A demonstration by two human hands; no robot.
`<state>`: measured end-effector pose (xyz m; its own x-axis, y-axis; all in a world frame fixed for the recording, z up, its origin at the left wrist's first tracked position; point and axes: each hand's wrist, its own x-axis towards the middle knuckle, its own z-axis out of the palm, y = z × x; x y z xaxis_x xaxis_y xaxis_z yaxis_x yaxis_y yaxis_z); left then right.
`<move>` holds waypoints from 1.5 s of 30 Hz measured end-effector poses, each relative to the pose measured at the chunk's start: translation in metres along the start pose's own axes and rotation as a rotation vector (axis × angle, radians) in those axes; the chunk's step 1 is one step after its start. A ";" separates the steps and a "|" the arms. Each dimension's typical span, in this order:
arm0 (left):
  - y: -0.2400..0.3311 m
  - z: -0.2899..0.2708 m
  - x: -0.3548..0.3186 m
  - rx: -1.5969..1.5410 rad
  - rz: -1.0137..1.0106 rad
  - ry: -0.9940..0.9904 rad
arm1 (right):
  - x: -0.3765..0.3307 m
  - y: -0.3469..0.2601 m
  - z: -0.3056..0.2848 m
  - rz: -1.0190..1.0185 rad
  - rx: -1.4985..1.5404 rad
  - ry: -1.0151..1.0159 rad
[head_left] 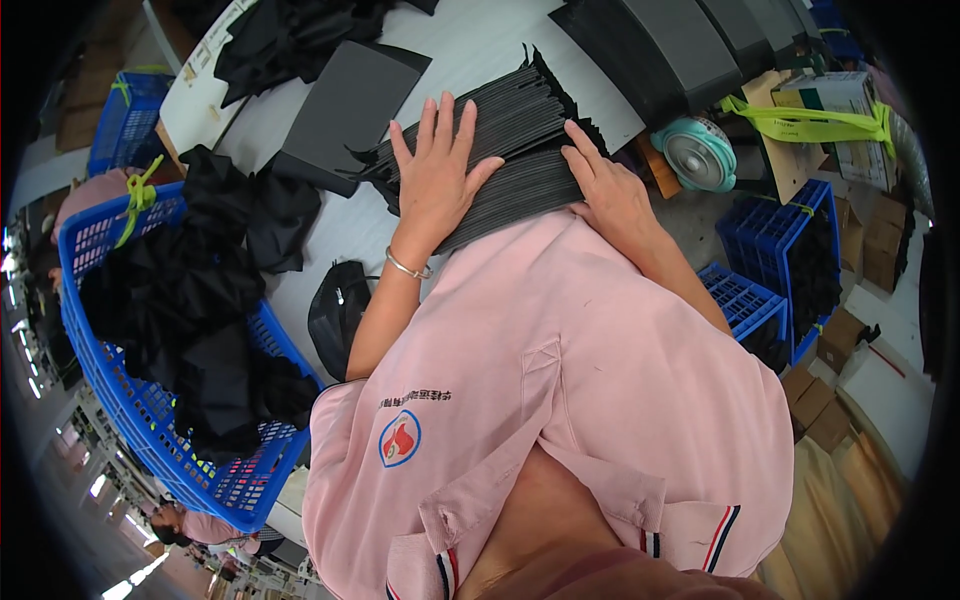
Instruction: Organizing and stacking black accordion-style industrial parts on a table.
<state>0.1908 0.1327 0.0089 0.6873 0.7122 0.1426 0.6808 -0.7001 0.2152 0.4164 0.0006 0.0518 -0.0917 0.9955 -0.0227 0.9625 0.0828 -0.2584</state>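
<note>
A thick stack of black fabric pieces (510,185) lies on the table close against my body, its layered edges fanned into many thin ridges. Spread flat over its left part is my left hand (437,185), fingers apart and pointing away from me. My right hand (612,190) rests at the stack's right end, with index and middle fingers stretched along the edge and the other fingers partly hidden. Neither hand grips anything. Left of the stack lies a flat dark grey panel (350,105). The pink shirt covers the stack's near side.
A blue plastic basket (150,420) heaped with black cloth (190,290) stands at left, near a small black pouch (338,310). Dark panels (660,50) lie at far right, beside a teal fan (697,153). Blue crates (775,235) and cardboard boxes (815,405) stand right.
</note>
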 end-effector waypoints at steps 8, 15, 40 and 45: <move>0.000 0.000 -0.001 -0.017 0.007 0.015 | -0.002 0.003 0.007 -0.011 0.000 0.019; 0.001 0.000 -0.001 -0.011 0.005 0.016 | 0.000 0.001 0.001 0.007 0.017 0.008; 0.001 0.000 -0.001 -0.037 0.006 0.035 | 0.014 0.003 -0.001 -0.002 0.012 0.069; 0.001 0.000 0.000 -0.008 -0.015 -0.008 | 0.016 0.004 0.003 -0.006 -0.018 0.099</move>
<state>0.1912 0.1320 0.0087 0.6788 0.7224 0.1319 0.6893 -0.6888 0.2247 0.4176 0.0170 0.0474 -0.0726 0.9946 0.0746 0.9666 0.0886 -0.2404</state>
